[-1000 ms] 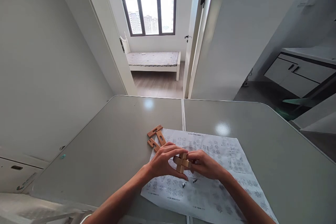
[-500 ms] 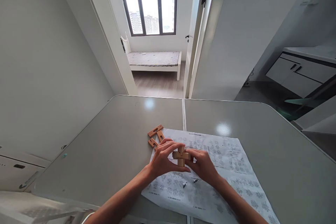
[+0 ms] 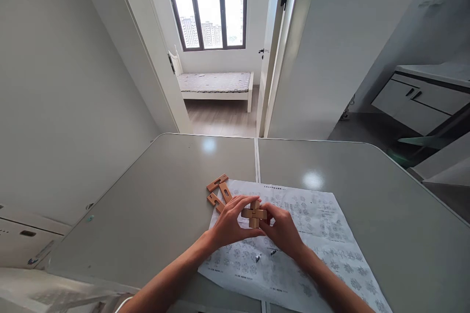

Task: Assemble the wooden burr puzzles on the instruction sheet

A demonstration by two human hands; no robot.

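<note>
Between my two hands is a wooden burr puzzle, a cross of light interlocking blocks, held above a printed sheet. My left hand grips it from the left, index finger on the top end and thumb below. On the other side, my right hand pinches the puzzle's right end between thumb and fingers. Just beyond my left hand lie three reddish notched wooden pieces: a far one, a middle one and a near one. My palms hide part of the sheet.
The sheet shows rows of small diagrams and lies on a grey table with a seam down its middle. Two small dark silvery bits rest on the paper. Past the table's far edge are a doorway and a bed.
The wooden puzzle has tilted slightly in my hands. My right-hand fingers have shifted a little on its right end. The loose pieces and the sheet have stayed put.
</note>
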